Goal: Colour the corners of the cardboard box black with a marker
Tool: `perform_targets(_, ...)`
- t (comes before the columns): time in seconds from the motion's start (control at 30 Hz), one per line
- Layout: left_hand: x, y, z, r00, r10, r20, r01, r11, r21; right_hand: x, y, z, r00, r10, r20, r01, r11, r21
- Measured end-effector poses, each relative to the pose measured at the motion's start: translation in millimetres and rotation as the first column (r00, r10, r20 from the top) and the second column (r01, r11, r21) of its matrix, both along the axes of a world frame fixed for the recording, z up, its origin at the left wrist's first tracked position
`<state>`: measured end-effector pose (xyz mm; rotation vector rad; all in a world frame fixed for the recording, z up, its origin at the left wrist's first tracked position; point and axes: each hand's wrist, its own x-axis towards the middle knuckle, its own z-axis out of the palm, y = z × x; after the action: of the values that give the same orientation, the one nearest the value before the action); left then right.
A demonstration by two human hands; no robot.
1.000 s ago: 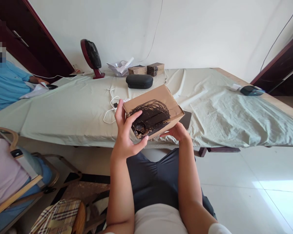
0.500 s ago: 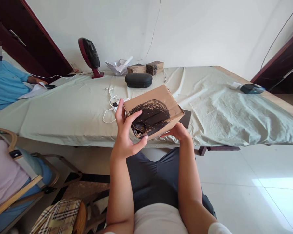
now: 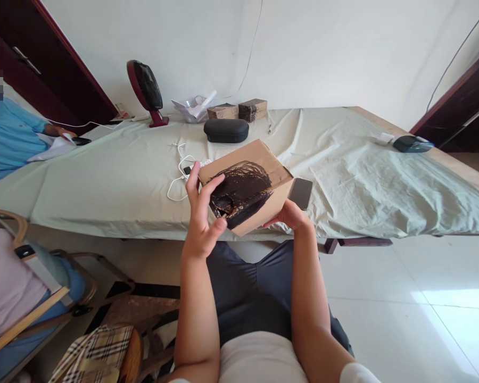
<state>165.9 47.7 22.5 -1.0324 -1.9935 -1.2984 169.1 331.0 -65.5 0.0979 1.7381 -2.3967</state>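
I hold a brown cardboard box, its top smeared with black scribble, in front of me above the table's near edge. My left hand grips the box's left end, thumb and fingers wrapped round its corner. My right hand supports the box from below at its right side, fingers curled under it. The box tilts toward me.
A table under a pale cloth carries a dark phone, a white cable, a black case, a red fan, two small boxes and a dark device. Another person in blue sits at the left end. Chairs stand lower left.
The box has tipped more toward me and shifted slightly left, uncovering the phone behind it. My left fingers have shifted along its front corner.
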Motion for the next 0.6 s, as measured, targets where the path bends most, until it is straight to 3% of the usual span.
perform_targets(0.23,-6.4,-3.9,-8.9,0.977,-0.034,0.212,0.018,0.997,0.078,-4.6,-0.4,-3.8,0.998,0.053,-0.025,-0.051,0.997,0.065)
perform_targets(0.6,-15.7,-20.3,-15.4,0.932,-0.088,0.351,0.062,0.995,0.084,-1.4,-4.2,9.2,0.995,0.098,-0.014,-0.096,0.991,0.092)
